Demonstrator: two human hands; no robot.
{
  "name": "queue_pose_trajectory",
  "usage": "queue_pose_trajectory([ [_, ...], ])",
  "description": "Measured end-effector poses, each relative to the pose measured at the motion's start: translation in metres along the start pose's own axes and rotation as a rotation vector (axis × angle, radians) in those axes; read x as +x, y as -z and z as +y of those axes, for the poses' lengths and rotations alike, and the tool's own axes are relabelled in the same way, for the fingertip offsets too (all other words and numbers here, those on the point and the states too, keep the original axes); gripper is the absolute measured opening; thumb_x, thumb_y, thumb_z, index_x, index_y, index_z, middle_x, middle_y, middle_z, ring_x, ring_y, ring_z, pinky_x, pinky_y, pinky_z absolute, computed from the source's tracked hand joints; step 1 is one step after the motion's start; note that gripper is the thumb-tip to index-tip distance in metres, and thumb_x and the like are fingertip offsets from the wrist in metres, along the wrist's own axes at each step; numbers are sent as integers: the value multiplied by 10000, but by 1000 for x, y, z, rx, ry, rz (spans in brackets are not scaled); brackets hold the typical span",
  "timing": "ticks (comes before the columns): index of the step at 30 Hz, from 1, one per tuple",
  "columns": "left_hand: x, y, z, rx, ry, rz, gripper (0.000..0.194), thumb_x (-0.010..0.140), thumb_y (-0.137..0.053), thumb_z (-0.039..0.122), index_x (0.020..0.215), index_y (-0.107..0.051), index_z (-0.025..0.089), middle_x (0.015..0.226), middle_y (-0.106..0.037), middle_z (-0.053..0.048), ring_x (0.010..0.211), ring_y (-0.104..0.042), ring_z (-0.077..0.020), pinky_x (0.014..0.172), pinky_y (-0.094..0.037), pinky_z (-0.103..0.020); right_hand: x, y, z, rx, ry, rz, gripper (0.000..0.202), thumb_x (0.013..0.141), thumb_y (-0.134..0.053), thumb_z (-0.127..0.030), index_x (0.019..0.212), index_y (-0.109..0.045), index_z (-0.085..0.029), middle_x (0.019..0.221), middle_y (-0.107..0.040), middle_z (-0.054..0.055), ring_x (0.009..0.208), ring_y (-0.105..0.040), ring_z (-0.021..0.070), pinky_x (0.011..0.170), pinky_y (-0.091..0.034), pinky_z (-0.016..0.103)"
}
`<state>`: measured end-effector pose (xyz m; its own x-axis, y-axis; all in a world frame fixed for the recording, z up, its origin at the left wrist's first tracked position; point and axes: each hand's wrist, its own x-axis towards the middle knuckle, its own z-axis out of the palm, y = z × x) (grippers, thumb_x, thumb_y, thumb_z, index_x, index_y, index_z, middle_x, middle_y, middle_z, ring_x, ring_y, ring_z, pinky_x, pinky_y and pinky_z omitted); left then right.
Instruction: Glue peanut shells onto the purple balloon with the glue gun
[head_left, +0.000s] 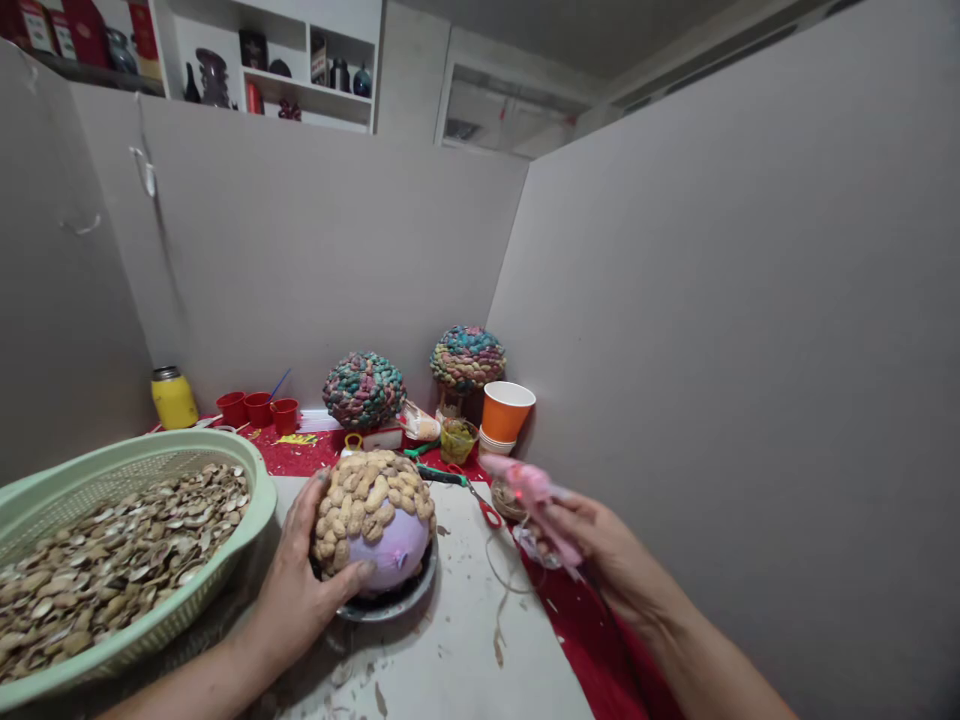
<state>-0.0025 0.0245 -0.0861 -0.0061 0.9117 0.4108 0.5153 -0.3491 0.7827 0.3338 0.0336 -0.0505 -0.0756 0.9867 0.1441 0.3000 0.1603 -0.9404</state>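
Observation:
A lilac balloon (390, 551) rests in a shallow grey bowl (401, 605), its upper and left parts covered in peanut shells (373, 490). My left hand (304, 560) grips it from the left, fingers around the shells and thumb on the bare front, where the knot shows. Held up to the right of the bowl, my right hand (592, 540) is wrapped around a pink hot glue gun (536, 495). The gun's nozzle points left and is apart from the balloon. To the left stands a green basket (259, 495) full of loose shell halves (135, 560).
Two colourful shell-covered balls (365, 390) stand at the back. Around them are red cups (259, 409), a yellow jar (174, 398), an orange paper cup (507, 412) and scissors (487, 508). Twine (508, 500) lies behind the glue gun. Grey partitions (315, 240) enclose the table.

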Motion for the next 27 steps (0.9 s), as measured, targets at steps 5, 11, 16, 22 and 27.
queue_pose_trajectory([
  [5, -9, 5, 3, -27, -47, 51, 832, 820, -623, 488, 1497, -219, 222, 1574, -270, -167, 1453, -220, -370, 1160, -184, -599, -5, -12, -7, 518, -91, 59, 468, 722, -807, -493, 1027, -612, -196, 761, -557, -7, 525, -423, 64, 442, -371, 156],
  [11, -20, 37, 53, -345, -146, 135, 622, 902, -507, 520, 1465, -294, 366, 1572, -335, -27, 1446, -274, -306, 1175, -247, -516, 1, -37, -26, 615, -138, 80, 419, 642, -869, -429, 797, -590, -158, 638, -471, -40, 442, -287, 17, 362, -239, 108],
  [16, -3, 86, 100, -427, -130, 259, 428, 934, -530, 382, 1356, -459, 364, 1380, -559, -20, 1273, -516, -233, 1080, -425, -396, 19, -33, -78, 699, 86, 215, 276, 668, -833, -332, 764, -618, -188, 700, -523, 13, 459, -386, 58, 367, -335, 164],
  [22, 37, 144, 88, -132, -19, 413, 403, 774, -725, 302, 1148, -601, 220, 795, -618, 31, 726, -600, -130, 732, -507, -261, 27, -54, -98, 756, 199, 211, 199, 755, -759, -308, 743, -587, -208, 714, -498, 15, 505, -432, 81, 391, -366, 181],
  [27, 61, 174, 39, 22, 147, 288, 306, 729, -719, 261, 998, -619, 154, 729, -611, 30, 661, -574, -126, 650, -473, -258, 25, -79, -82, 601, 172, 127, 342, 638, -841, -456, 750, -616, -225, 604, -495, 8, 437, -403, 90, 322, -289, 173],
])
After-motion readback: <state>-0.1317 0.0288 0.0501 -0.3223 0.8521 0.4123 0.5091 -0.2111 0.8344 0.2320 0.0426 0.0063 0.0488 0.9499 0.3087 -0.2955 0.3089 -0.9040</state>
